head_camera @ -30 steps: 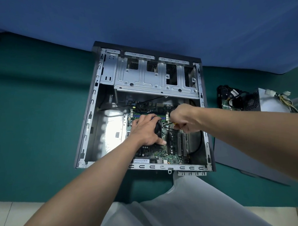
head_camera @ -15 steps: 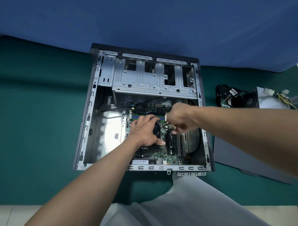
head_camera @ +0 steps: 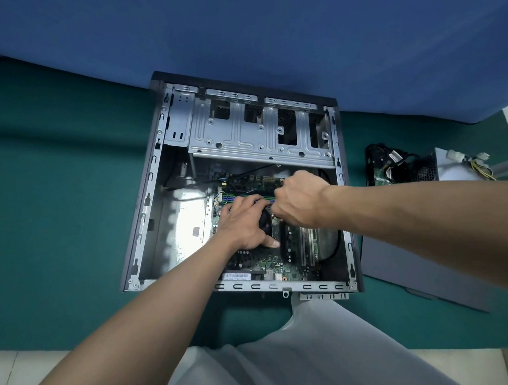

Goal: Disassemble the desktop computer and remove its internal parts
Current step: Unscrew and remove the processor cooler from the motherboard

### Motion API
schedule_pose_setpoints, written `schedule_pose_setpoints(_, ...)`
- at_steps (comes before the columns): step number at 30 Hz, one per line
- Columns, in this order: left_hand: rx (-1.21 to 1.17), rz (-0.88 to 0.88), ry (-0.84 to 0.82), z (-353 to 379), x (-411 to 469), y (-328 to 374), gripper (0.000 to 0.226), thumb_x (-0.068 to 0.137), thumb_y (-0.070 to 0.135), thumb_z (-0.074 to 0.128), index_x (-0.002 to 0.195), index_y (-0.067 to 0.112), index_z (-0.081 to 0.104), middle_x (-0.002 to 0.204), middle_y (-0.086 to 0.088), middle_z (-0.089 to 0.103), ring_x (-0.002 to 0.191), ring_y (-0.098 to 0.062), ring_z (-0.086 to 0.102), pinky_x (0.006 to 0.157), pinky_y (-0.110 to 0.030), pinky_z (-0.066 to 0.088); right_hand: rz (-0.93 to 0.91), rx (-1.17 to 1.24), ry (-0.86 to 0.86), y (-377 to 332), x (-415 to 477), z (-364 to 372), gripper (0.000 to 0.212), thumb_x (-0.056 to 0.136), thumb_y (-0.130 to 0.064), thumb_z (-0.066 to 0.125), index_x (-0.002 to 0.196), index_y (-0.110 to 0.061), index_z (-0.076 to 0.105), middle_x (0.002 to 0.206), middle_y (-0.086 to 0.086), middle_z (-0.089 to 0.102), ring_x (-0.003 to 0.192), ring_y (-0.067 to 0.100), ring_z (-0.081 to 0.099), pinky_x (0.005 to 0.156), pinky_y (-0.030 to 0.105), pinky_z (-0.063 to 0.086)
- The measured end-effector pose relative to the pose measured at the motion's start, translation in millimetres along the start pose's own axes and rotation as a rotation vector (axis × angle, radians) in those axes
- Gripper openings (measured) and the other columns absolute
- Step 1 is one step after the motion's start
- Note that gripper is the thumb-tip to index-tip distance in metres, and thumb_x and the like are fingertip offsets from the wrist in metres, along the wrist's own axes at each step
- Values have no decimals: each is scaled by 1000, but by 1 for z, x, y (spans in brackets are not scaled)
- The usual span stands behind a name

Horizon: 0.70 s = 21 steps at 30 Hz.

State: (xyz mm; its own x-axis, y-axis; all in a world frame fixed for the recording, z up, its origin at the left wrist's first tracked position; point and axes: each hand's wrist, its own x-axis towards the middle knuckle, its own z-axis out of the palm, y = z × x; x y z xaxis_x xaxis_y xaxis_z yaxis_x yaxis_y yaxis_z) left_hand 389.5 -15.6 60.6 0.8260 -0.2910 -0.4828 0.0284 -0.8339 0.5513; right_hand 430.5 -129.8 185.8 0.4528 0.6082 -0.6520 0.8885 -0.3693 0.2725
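Open desktop case (head_camera: 143,220) lies centre frame on the green surface (head_camera: 58,201). Left grip (head_camera: 245,221) clasps the black CPU cooler fan (head_camera: 267,224). Right grip (head_camera: 299,202), just beside it, is fisted round a small tool (head_camera: 273,216), mostly hidden.

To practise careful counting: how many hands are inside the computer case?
2. The left hand holds the black fan on the circuit board; the right hand, just right of it, grips a mostly hidden tool.
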Motion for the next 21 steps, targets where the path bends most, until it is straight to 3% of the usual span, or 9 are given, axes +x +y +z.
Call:
schedule_pose_setpoints(2, -6, 8, 4, -1, -1, 0, 102, 67, 59, 77, 150, 33, 24, 156, 11, 19, 140, -16, 15, 114, -41, 10, 167, 281, -6, 7, 0, 2, 32, 90, -18, 54, 63, -17, 37, 66, 2, 46, 56, 20, 44, 53, 31, 35)
schedule_pose_setpoints(5, -5, 14, 7, -1, -1, -1, 102, 67, 59, 77, 150, 33, 25, 155, 12, 20, 138, -15, 17, 113, -40, 11, 445, 801, -13, 3, 7, 0, 30, 85, -25, 60, 61, -14, 47, 66, 6, 46, 52, 18, 46, 46, 24, 38)
schedule_pose_setpoints(8, -9, 9, 9, -1, -1, -1, 102, 67, 61, 77, 150, 34, 24, 155, 12, 20, 139, -15, 16, 113, -40, 11, 785, 1252, -103, 5, 12, 0, 21, 92, -16, 53, 77, 0, 54, 69, 10, 53, 47, 15, 48, 33, 19, 34)
schedule_pose_setpoints(10, -7, 8, 8, 0, 0, -1, 102, 67, 61, 77, 150, 35, 23, 156, 12, 20, 140, -16, 15, 114, -41, 10, 891, 1529, -334, 7, 12, -1, 17, 99, -16, 45, 101, 0, 51, 66, 11, 57, 38, 12, 43, 33, 21, 28)
schedule_pose_setpoints(12, -8, 9, 2, 0, -1, -1, 102, 67, 61, 77, 150, 35, 23, 156, 11, 20, 141, -16, 15, 114, -41, 10, 915, 1603, -457, 4, 12, -1, 15, 102, -16, 39, 107, -7, 50, 62, 6, 55, 36, 8, 34, 38, 19, 21)
schedule_pose_setpoints(14, -8, 9, 4, 0, -1, -1, 102, 67, 60, 77, 150, 34, 24, 156, 11, 19, 140, -16, 15, 115, -42, 9, 849, 1422, -390, 1, 16, -2, 18, 100, -12, 40, 87, -6, 51, 64, 4, 50, 44, 9, 35, 35, 17, 25)
schedule_pose_setpoints(16, -5, 10, 4, -1, -1, -1, 102, 67, 60, 77, 150, 34, 24, 156, 11, 20, 140, -16, 15, 115, -42, 9, 618, 945, -255, -4, 13, -2, 19, 93, -8, 46, 74, -6, 47, 68, 4, 47, 55, 15, 45, 41, 21, 36)
schedule_pose_setpoints(19, 3, 12, 8, 0, -1, 0, 102, 68, 60, 77, 150, 32, 24, 156, 11, 21, 140, -16, 16, 115, -42, 10, 179, 262, -102, -9, 0, 1, 10, 95, -17, 44, 85, -16, 46, 67, 2, 38, 65, 23, 47, 54, 32, 39)
schedule_pose_setpoints(21, 6, 9, 5, -1, -1, 0, 102, 68, 60, 77, 150, 32, 24, 155, 11, 21, 140, -16, 16, 115, -42, 11, -53, -13, -35, -9, -5, 7, 18, 100, -24, 38, 91, -17, 52, 62, 0, 32, 57, 23, 44, 54, 33, 38)
